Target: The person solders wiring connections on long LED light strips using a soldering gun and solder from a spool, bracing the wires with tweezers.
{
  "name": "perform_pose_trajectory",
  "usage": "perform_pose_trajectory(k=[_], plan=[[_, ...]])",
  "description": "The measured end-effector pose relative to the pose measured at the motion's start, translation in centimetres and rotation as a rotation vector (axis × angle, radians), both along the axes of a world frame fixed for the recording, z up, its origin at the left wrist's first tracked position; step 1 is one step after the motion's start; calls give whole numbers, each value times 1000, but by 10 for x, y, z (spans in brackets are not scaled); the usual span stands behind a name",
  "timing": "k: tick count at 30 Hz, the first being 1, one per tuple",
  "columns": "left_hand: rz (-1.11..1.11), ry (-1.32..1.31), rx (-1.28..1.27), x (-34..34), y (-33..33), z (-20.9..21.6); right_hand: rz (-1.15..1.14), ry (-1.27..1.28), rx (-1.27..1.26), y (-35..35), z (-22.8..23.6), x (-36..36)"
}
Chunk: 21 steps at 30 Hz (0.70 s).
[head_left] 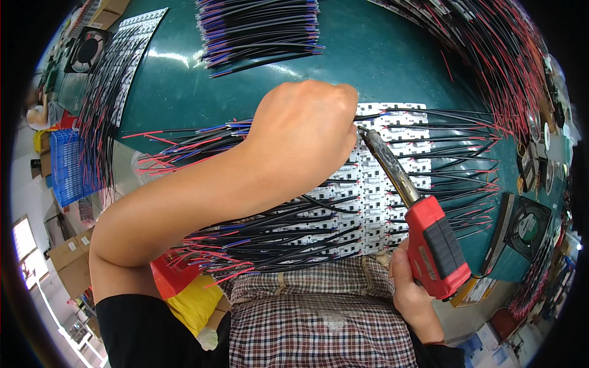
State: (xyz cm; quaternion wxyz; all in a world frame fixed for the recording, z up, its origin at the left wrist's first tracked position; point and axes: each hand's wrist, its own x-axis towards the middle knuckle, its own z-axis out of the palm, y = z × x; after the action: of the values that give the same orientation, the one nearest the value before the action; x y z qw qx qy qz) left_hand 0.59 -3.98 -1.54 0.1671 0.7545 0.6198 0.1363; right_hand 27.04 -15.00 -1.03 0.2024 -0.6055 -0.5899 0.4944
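I am working close to the near edge of the green worktop, where my checked apron is sitting right up against the work. The widest open room is lying beyond my fingers, between them and the far edge: a bare stretch is running to the right of the bundle of dark wires lying at the far edge's middle, up to the heap of red and black wires filling the far right corner. Toward the right edge a black fan is standing, and toward the left edge a second white board is lying with its wires trailing. The white circuit panel is lying lengthwise from the near edge toward the middle, with black wires fanning out on both its sides. My left hand is covering its far left corner, back upward; those fingers are curling down out of sight, so I cannot tell how far they are closed or what they are holding. My right hand is gripping the red soldering iron near the handle's end, those fingers closing around it; the iron is slanting over the panel, its tip pointing just beside my left fingers.
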Motion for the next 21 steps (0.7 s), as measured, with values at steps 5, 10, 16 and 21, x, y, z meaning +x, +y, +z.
perform_pose_trajectory(k=[5,10,16,21], plan=[[-8,26,-9,1,2,0,40,-89,17,-5,4,7],[1,15,-12,0,1,-1,-8,-55,-126,-4,8,7],[1,-11,-5,2,1,0,82,50,18,-5,3,2],[12,-18,16,3,-3,-3,54,-77,-109,-7,1,12]])
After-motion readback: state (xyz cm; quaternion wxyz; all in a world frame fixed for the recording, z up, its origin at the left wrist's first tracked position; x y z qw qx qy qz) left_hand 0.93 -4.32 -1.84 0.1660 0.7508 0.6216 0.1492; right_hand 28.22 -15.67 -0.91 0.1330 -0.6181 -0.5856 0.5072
